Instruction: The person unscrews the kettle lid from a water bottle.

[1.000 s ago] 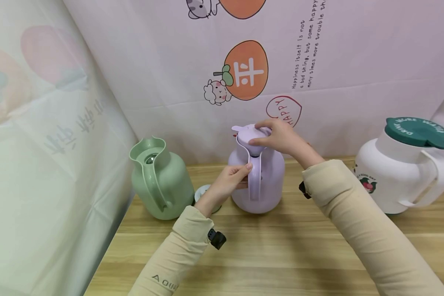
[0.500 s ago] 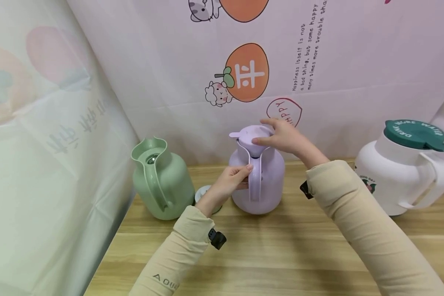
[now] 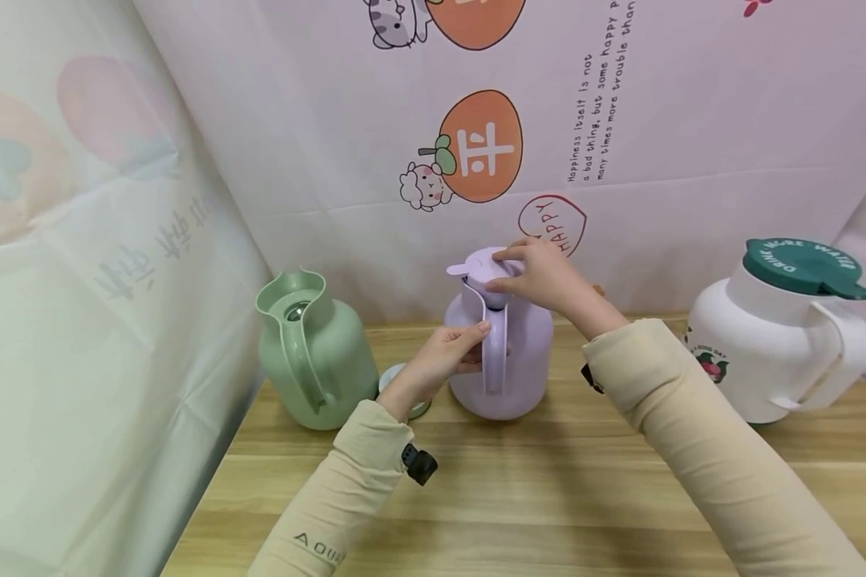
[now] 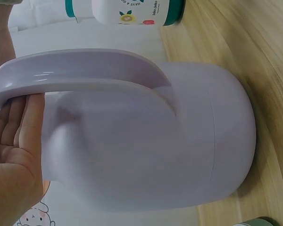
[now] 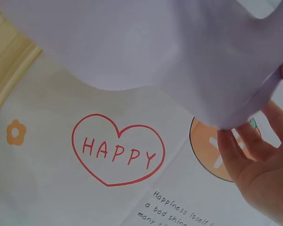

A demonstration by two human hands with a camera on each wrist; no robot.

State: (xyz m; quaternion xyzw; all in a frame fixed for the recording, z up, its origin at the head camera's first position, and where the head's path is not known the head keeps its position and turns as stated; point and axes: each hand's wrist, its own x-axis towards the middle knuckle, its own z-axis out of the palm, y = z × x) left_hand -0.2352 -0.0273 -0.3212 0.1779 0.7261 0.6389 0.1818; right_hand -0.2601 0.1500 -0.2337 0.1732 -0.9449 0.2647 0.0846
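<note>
A lilac thermos jug [image 3: 530, 365] stands upright on the wooden table, in the middle of the head view. My left hand [image 3: 440, 357] holds its handle [image 3: 495, 361], thumb on top. In the left wrist view, the fingers [image 4: 30, 123] go behind the handle. My right hand [image 3: 548, 276] grips the jug's lilac lid [image 3: 479, 266], thumb on the near side and fingers across the far side. The lid sits in the jug's neck, its tab pointing left. In the right wrist view, the fingertips [image 5: 226, 136] touch the lilac rim.
To the left stands a green thermos jug [image 3: 332, 353] with an open top. A small white and green lid [image 3: 390, 375] lies beside it, partly behind my left wrist. At right is a white jug [image 3: 743, 344] with a dark green lid [image 3: 801, 264]. Printed cloth [image 3: 332, 160] hangs behind.
The lilac lid has turned counterclockwise, its tab swinging toward me. My right fingers slid right around the rim, then came back left over the lid. My left hand keeps its hold.
</note>
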